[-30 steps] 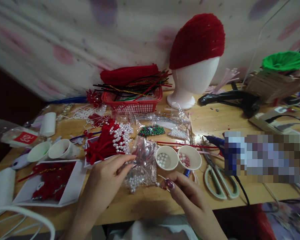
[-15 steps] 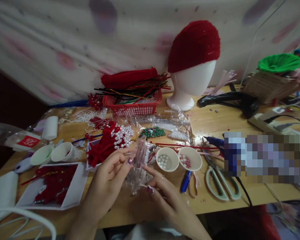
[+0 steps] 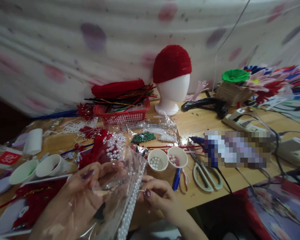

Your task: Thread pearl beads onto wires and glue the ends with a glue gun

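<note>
A clear plastic bag (image 3: 117,196) with strands of small white pearl beads (image 3: 130,206) along its right side spreads between my hands, close to me. My left hand (image 3: 75,196) is at the bag's left part, its fingers bent and film lying over them. Thumb and fingers of my right hand (image 3: 160,196) are pinched at the bag's right edge. A thin white stem (image 3: 141,191) sticks out at that pinch; its other end is hidden. Two paper cups stand just beyond, one with white pearls (image 3: 155,163), the other with pink-red beads (image 3: 174,160).
Red fuzzy pieces (image 3: 40,200) fill a white tray at left. Scissors (image 3: 207,176), a blue marker (image 3: 176,180) and a blue glue gun (image 3: 210,148) lie to the right. Behind are a red basket (image 3: 122,115) and a white head form (image 3: 170,96) wearing a red cap.
The crumpled bag is now spread open, larger and nearer, with pearl strands plainly seen. My left hand has moved left and closer. The camera view has shifted to the right.
</note>
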`<state>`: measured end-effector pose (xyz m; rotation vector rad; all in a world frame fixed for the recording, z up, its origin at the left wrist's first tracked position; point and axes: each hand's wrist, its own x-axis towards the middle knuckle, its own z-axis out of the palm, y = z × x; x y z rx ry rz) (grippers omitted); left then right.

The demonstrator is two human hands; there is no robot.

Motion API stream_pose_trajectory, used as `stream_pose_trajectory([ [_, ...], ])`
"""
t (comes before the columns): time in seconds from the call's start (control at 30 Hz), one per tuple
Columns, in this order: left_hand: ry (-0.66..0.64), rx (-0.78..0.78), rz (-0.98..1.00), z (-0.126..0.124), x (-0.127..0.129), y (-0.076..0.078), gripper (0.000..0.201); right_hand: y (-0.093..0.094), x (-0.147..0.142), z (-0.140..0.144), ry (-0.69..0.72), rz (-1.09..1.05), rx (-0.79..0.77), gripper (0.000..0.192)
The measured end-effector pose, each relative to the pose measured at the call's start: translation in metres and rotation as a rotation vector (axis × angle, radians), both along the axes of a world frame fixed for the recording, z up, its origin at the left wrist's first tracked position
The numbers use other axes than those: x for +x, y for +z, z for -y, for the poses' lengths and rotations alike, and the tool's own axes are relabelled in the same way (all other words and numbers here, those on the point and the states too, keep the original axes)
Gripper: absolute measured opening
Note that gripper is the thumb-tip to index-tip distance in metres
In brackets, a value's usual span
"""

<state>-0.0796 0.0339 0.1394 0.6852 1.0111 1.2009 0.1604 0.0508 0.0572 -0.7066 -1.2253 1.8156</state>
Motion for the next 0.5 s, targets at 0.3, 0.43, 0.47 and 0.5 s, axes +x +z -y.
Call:
stream_pose_trajectory([
  [0.3,0.069,-0.109,0.114,-0.010,0.019,0.009,0.019,0.005,-0.010,0.002,0.078,-0.139,-0.032,0.041],
  [0.43,0.062,-0.147,0.125,-0.012,0.023,0.005,0.015,0.009,-0.013,0.003,0.116,-0.129,-0.055,0.043],
  [0.47,0.061,-0.136,0.124,-0.012,0.022,0.003,0.018,0.007,-0.015,0.004,0.126,-0.121,-0.073,0.044],
  [0.5,0.057,-0.120,0.127,-0.013,0.021,0.001,0.026,0.005,-0.016,0.005,0.133,-0.112,-0.093,0.045],
])
